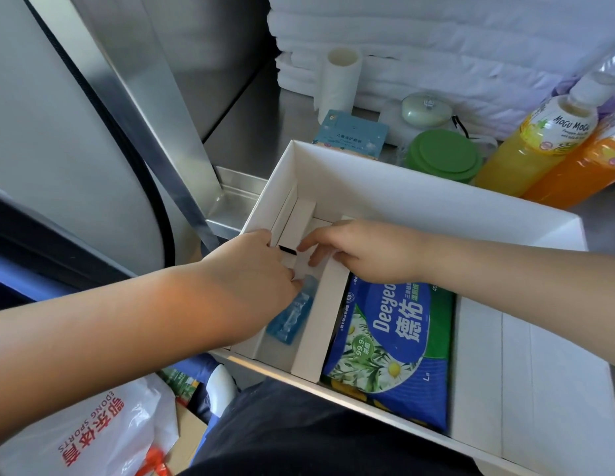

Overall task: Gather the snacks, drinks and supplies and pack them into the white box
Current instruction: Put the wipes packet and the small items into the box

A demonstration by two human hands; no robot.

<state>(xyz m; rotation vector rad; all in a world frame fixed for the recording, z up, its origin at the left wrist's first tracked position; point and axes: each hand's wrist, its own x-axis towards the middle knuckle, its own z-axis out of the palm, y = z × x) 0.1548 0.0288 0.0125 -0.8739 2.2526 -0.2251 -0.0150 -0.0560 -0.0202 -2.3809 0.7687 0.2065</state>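
While the wipes pack point(392, 338) lies in the middle compartment of the white box point(402, 190), the left hand point(254, 269) dips over a blue pouch point(289, 321) beside it, grip unclear, and the right hand point(364, 252) rests loose, uncurled fingers on the cardboard divider point(320, 324), likely seating it, with juice bottles point(525, 149) waiting behind.

Left hand point(251, 269) over blue pouch point(288, 319) in white box point(402, 197), right hand point(361, 250) touching divider point(318, 317), wipes pack point(395, 338) beside.

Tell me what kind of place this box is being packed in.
Probably a housekeeping or service storage area: the white box sits on a stainless-steel counter, with stacked folded white towels and a paper roll behind it.
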